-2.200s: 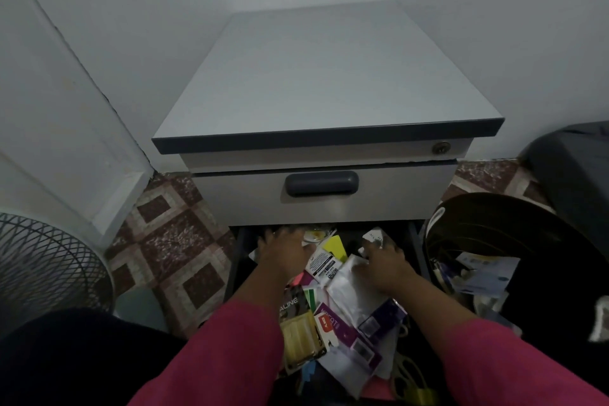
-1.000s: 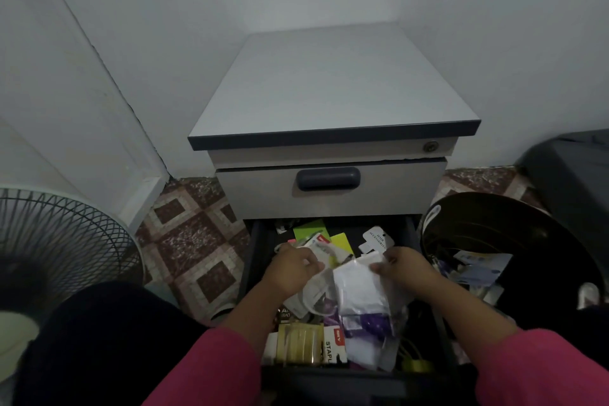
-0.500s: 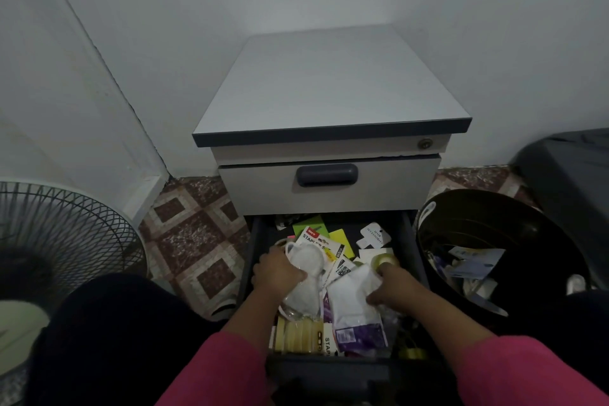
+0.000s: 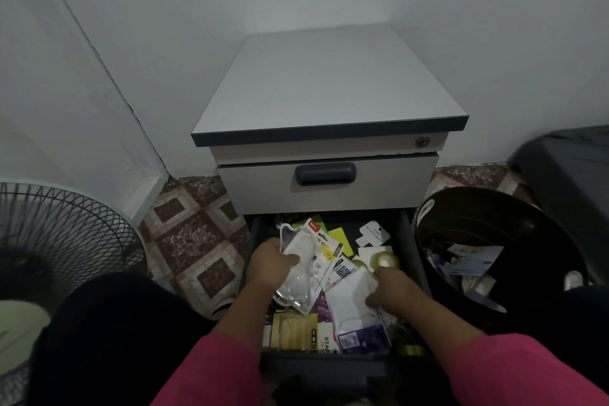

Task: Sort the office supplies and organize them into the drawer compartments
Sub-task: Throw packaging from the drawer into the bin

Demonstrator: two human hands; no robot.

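The lower drawer (image 4: 416, 260) of a grey cabinet (image 4: 329, 89) is pulled out and crammed with mixed packets. My left hand (image 4: 268, 262) grips a clear plastic packet (image 4: 298, 269) on the drawer's left side. My right hand (image 4: 392, 287) holds a white pouch with a purple label (image 4: 354, 310) on the right side. A roll of clear tape (image 4: 384, 260) lies just beyond my right hand. A pack of yellow sticks (image 4: 291, 330) and a staples box (image 4: 326, 338) sit at the drawer's front. Yellow and green sticky notes (image 4: 339, 237) lie at the back.
The upper drawer (image 4: 326, 180) with a dark handle is closed. A black waste bin (image 4: 494, 241) holding scraps of paper stands to the right. A floor fan (image 4: 59, 241) stands at the left, over patterned floor tiles (image 4: 194, 241). My dark-clothed knee (image 4: 108, 333) is at lower left.
The view has pulled back from the cabinet. Both hands have picked packets out of the pile: the left has lifted the clear one, the right has drawn the white pouch toward me.
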